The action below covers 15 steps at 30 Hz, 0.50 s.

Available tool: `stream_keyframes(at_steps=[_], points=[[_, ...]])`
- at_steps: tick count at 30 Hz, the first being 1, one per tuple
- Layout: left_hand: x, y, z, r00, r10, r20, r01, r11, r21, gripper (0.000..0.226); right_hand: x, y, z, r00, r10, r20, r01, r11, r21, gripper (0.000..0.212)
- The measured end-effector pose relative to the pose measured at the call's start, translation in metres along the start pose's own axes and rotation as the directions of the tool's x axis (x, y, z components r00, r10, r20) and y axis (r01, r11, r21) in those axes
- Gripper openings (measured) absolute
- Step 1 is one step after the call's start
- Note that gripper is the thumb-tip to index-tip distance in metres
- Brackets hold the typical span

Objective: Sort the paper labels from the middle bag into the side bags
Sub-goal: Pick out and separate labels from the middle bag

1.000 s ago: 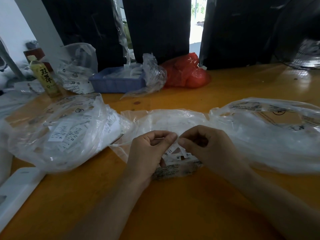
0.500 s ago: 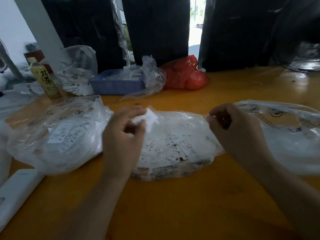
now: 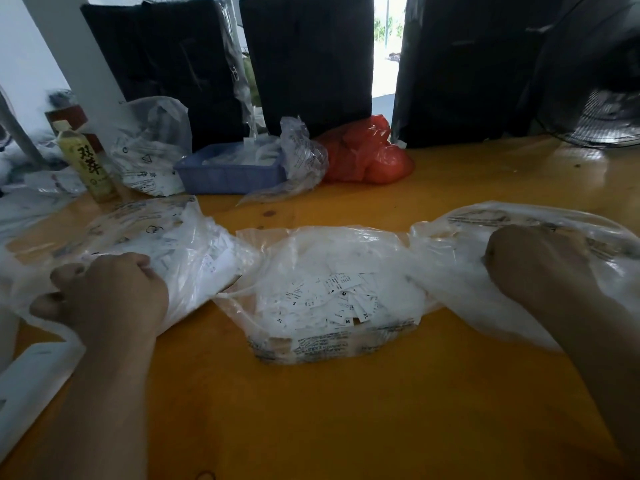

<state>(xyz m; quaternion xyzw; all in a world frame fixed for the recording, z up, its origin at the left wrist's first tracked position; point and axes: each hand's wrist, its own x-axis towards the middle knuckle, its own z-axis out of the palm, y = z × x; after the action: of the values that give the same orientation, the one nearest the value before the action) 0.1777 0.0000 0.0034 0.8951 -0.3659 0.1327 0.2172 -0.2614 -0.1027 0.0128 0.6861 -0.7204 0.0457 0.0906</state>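
Note:
The middle bag (image 3: 332, 344), clear plastic, lies open on the table with a heap of small white paper labels (image 3: 332, 299) printed with sizes. My left hand (image 3: 107, 296) is at the mouth of the left bag (image 3: 194, 251), which holds white labels; its fingers are curled and the tips are hidden by plastic. My right hand (image 3: 533, 268) is at the right bag (image 3: 460, 292), knuckles up, fingers curled into the plastic. No label shows in either hand.
Along the back of the orange table (image 3: 346, 420) stand a blue tray (image 3: 225, 174), a red bag (image 3: 370, 157), another clear bag (image 3: 152, 147) and a drink bottle (image 3: 86, 164). A white flat object (image 3: 31, 386) lies at the left edge. A fan (image 3: 602, 126) is at far right.
Both hands left the middle bag, each pinching something, the left a white label. They have spread apart, the left to the left bag and the right to the right bag.

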Motion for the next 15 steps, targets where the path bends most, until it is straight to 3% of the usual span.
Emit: stream_keyframes(at_steps=[3, 7, 9, 10, 12, 13, 15], points=[[-0.003, 0.005, -0.001, 1.0, 0.012, -0.021, -0.011, 1.0, 0.025, 0.035, -0.007, -0.004, -0.005, 0.989, -0.063, -0.131, 0.076, 0.993, 0.095, 0.024], [-0.014, 0.021, -0.007, 0.983, 0.062, -0.172, -0.086, 0.987, -0.134, 0.03, -0.015, -0.017, -0.012, 0.979, -0.053, -0.195, 0.12, 0.931, 0.346, 0.011], [-0.03, 0.041, -0.009, 0.944, 0.135, -0.3, -0.214, 0.944, -0.25, 0.027, -0.02, -0.025, -0.012, 0.963, -0.039, -0.268, 0.178, 0.838, 0.516, 0.01], [-0.04, 0.053, -0.01, 0.92, 0.197, -0.339, -0.318, 0.88, -0.353, 0.027, -0.023, -0.03, -0.012, 0.956, -0.034, -0.291, 0.214, 0.76, 0.614, 0.01], [-0.064, 0.077, -0.01, 0.885, 0.342, -0.316, -0.466, 0.649, -0.601, 0.027, -0.032, -0.042, -0.014, 0.959, -0.035, -0.283, 0.251, 0.57, 0.782, 0.01], [-0.076, 0.086, -0.008, 0.87, 0.423, -0.252, -0.465, 0.535, -0.705, 0.026, -0.037, -0.05, -0.014, 0.964, -0.064, -0.258, 0.256, 0.476, 0.841, 0.011], [-0.096, 0.1, -0.004, 0.81, 0.584, -0.053, -0.353, 0.412, -0.84, 0.033, -0.047, -0.064, -0.013, 0.965, -0.179, -0.194, 0.242, 0.306, 0.921, 0.012]])
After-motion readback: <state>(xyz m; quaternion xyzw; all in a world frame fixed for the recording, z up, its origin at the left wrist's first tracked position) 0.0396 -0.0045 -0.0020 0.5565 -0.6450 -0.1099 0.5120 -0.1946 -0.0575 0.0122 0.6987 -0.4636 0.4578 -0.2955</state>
